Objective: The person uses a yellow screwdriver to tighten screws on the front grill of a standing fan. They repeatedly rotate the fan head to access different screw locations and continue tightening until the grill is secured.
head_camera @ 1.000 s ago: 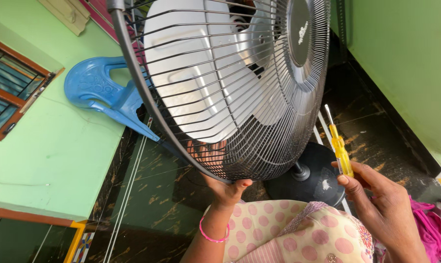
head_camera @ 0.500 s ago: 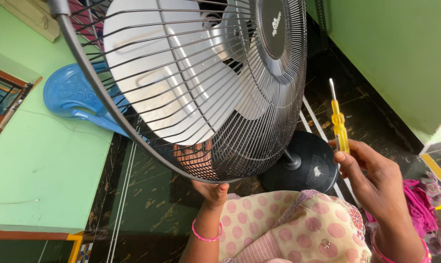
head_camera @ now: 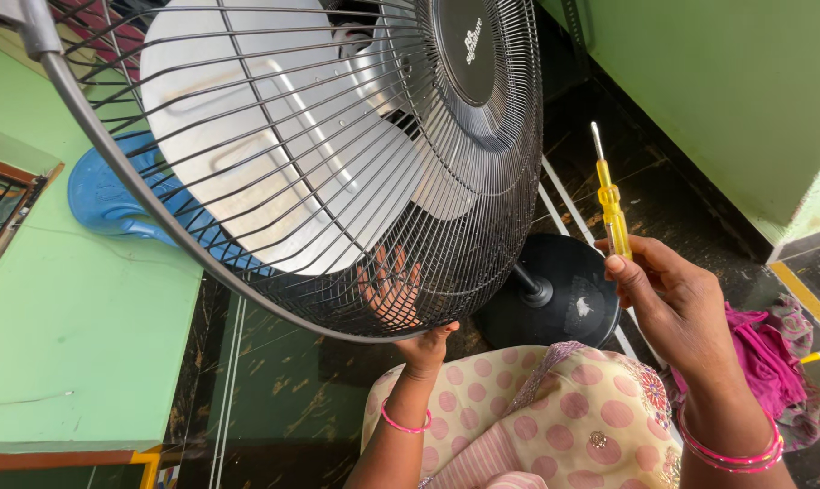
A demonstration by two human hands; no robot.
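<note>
Black wire makes the round guard of a pedestal fan, which fills the upper part of the view and is tilted toward the person. Behind the wires a white blade is visible. The left hand presses against the lower rim of the guard: the thumb is outside on the rim, and the fingers are spread behind the wires. The right hand is closed around the lower end of a yellow screwdriver, pinching it with thumb and fingers, so the metal tip points up. The screwdriver is near the right side of the guard but not touching it. Below, on the dark floor, stands the round black base. A blue plastic chair lies behind the fan, and pink cloth lies near the right wrist.
</note>
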